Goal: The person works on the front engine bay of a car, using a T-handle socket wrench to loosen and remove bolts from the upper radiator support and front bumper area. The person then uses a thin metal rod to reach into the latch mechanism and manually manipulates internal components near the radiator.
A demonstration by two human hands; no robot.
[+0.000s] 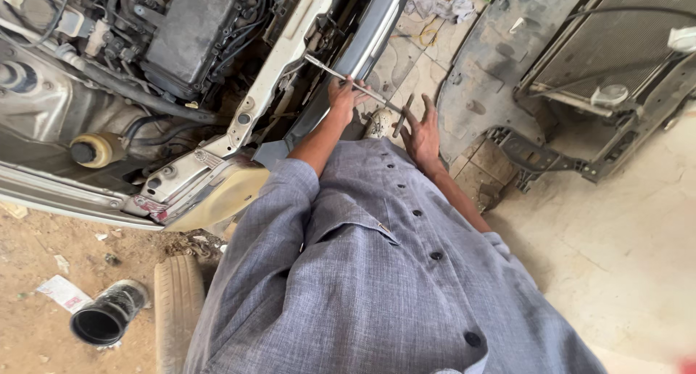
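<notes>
I see my left hand (342, 98) closed around the long metal rod (348, 81) just beside the car's white front panel (279, 62), while my right hand (422, 132), fingers spread, touches the rod's lower end.

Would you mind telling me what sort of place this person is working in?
Most likely a car repair workshop: an open engine bay, a removed radiator on the floor, and a long metal tool in the left hand.
</notes>
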